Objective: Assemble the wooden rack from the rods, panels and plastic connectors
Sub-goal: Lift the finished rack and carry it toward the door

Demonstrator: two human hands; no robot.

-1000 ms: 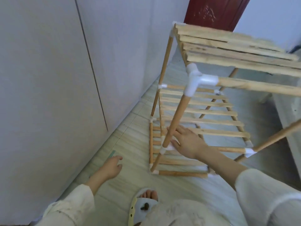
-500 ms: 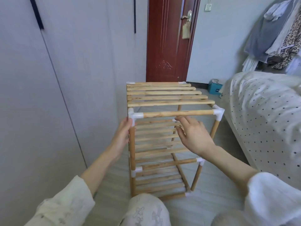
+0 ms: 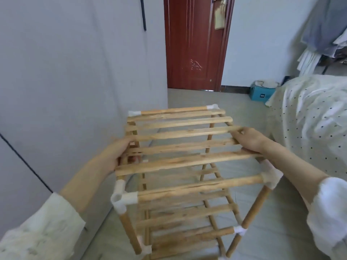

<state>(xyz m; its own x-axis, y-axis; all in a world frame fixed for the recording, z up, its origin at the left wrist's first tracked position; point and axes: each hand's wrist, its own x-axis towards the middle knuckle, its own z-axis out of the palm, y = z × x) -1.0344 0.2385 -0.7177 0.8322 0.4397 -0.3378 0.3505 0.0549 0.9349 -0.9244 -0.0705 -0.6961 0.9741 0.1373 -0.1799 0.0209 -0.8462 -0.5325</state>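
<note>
The wooden rack (image 3: 180,162) stands upright on the floor right in front of me, with slatted shelves on three levels and white plastic connectors (image 3: 122,197) at the corners. My left hand (image 3: 116,156) grips the left edge of the top slatted panel (image 3: 178,134). On the right edge of that panel lies my right hand (image 3: 249,138), its fingers curled over the slat ends. The lower shelves show through the slats.
A grey wardrobe wall (image 3: 75,81) runs close along the rack's left side. Just right of the rack is a bed with a dotted white cover (image 3: 309,119). A red door (image 3: 195,44) and a blue box (image 3: 262,93) lie ahead; clothes (image 3: 326,34) hang at upper right.
The view rose from the floor to the rack's top. Both hands moved from the rack's front posts and rail up onto the two sides of the top panel.
</note>
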